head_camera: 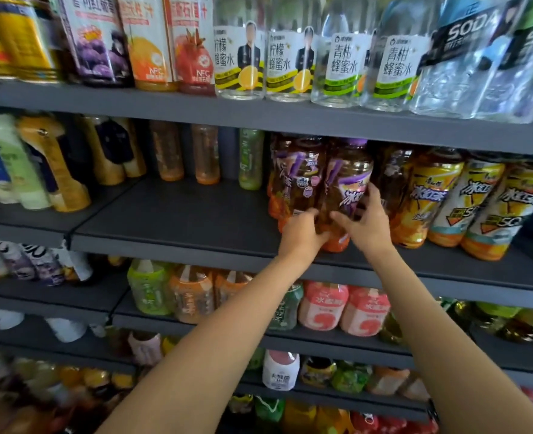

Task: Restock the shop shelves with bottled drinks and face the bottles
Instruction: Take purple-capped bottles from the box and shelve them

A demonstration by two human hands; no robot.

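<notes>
A tea bottle with a purple label [346, 186] stands at the front of the grey middle shelf [177, 220]. My left hand [301, 234] grips its lower left side. My right hand [367, 220] curls round its lower right side, fingers on the label. A second purple-label tea bottle [296, 177] stands just left of it, touching. Yellow-label iced tea bottles [428, 195] line the shelf to the right.
Left of the held bottle, the middle shelf has bare surface, with orange bottles [205, 153] and a green bottle [250, 158] at the back. Honey-water bottles [240, 57] fill the top shelf. Peach bottles [321, 305] sit one shelf below.
</notes>
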